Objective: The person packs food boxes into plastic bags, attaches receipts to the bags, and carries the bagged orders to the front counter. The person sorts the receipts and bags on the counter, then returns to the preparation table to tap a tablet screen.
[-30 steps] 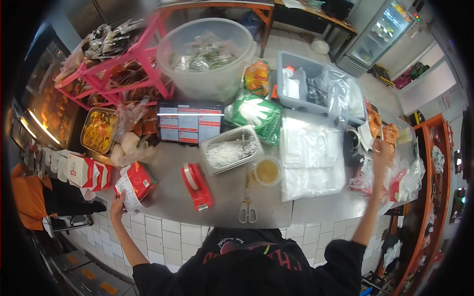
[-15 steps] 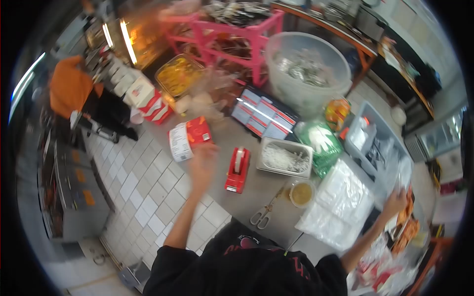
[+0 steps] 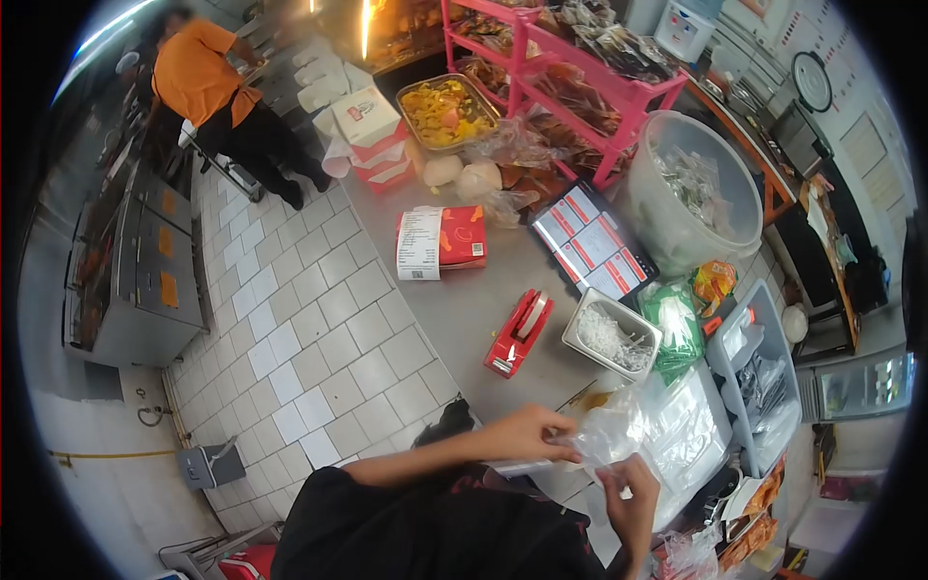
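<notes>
Plastic bag (image 3: 611, 430), clear, at five o'clock in the view, is stretched between both hands. The right hand (image 3: 633, 495) seems clamped on its near edge, though glare blurs that grip; the left hand (image 3: 534, 433) pinches its nine-o'clock side. Likely feather-light, limp and slippery, best held by the rim. Beyond, towards eleven o'clock: red tape dispenser (image 3: 512, 348), then red box (image 3: 464, 230).

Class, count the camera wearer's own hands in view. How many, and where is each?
2. The left hand holds the clear plastic bag at its left edge; the right hand is at its lower edge. Neither hand is hidden, though some fingers are.
</notes>
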